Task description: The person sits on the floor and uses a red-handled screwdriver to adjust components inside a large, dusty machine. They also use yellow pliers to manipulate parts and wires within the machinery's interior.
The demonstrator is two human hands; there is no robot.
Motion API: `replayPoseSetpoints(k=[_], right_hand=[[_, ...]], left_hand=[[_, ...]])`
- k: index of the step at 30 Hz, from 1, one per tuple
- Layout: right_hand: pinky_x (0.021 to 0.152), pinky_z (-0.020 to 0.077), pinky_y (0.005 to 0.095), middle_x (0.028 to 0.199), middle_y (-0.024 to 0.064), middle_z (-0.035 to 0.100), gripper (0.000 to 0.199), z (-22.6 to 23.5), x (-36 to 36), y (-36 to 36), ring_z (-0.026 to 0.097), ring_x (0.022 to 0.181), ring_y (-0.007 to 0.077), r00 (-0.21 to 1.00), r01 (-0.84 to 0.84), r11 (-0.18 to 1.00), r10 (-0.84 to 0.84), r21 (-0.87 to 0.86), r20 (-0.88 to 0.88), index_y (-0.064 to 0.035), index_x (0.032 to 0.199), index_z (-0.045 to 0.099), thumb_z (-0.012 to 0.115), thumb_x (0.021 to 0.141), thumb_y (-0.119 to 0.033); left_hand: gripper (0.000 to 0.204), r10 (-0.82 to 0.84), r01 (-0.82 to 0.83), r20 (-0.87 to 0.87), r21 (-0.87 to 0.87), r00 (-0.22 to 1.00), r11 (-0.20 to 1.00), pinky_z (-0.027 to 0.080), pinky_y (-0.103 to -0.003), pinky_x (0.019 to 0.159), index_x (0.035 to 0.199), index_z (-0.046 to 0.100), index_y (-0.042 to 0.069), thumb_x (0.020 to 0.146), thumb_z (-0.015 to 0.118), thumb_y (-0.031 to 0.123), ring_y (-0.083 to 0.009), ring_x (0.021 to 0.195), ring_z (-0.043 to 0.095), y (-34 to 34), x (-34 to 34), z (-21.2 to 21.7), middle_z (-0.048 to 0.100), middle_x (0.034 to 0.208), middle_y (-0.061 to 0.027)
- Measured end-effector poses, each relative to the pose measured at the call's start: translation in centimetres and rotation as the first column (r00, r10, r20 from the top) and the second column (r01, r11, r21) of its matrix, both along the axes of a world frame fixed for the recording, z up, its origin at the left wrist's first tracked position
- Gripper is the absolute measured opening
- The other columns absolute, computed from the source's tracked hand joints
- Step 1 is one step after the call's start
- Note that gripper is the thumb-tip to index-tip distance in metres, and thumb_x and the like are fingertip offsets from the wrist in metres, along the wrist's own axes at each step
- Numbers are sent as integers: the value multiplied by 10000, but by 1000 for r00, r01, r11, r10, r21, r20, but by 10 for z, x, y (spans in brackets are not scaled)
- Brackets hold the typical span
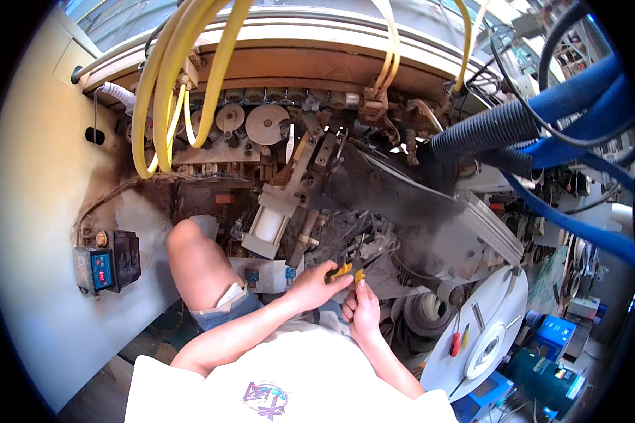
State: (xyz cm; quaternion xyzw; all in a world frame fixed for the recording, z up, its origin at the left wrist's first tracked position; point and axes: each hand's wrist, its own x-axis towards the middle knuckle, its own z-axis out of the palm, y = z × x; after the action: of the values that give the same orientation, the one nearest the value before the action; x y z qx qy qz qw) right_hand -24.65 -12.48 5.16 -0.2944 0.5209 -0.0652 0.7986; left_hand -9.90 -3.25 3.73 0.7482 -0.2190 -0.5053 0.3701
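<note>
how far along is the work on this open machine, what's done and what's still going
Done: the machine's inside is exposed, rollers and yellow hoses in view. In hand: the left hand and right hand meet at a small yellow-handled tool by the dusty mechanism below the white cylinder. Left: the red screwdriver lies unused on the white disc; nothing looks closed up.
</note>
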Motion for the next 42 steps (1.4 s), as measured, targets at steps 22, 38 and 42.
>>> replayPoseSetpoints(k=[22,38,42], right_hand=[[861,542,375,1081,198,731,387,-6,-37,4,717,1002,333,725,-642,344,563,-686,-396,3,1287,654,599,1030,-280],[892,548,381,1105,182,732,348,25,-90,-27,709,994,306,796,-603,336,303,-723,-523,-26,1211,705,698,953,-260],[962,509,439,1157,174,688,365,3,-280,-124,650,1068,363,489,-799,-2,-583,-601,-649,-34,1222,684,739,892,-180]], left_hand=[[412,222,-299,-374,-162,901,941,507,-283,862,1199,663,-30,955,757,288,-102,974,611,25,-29,-19,712,1081,-47],[291,118,-183,-347,-161,930,970,508,-262,807,1080,725,-32,936,777,215,-83,887,623,22,-7,31,716,1005,-14],[341,-253,241,-63,-154,965,958,504,-293,835,1068,722,-42,895,801,241,-181,880,645,28,17,43,710,988,-82]])
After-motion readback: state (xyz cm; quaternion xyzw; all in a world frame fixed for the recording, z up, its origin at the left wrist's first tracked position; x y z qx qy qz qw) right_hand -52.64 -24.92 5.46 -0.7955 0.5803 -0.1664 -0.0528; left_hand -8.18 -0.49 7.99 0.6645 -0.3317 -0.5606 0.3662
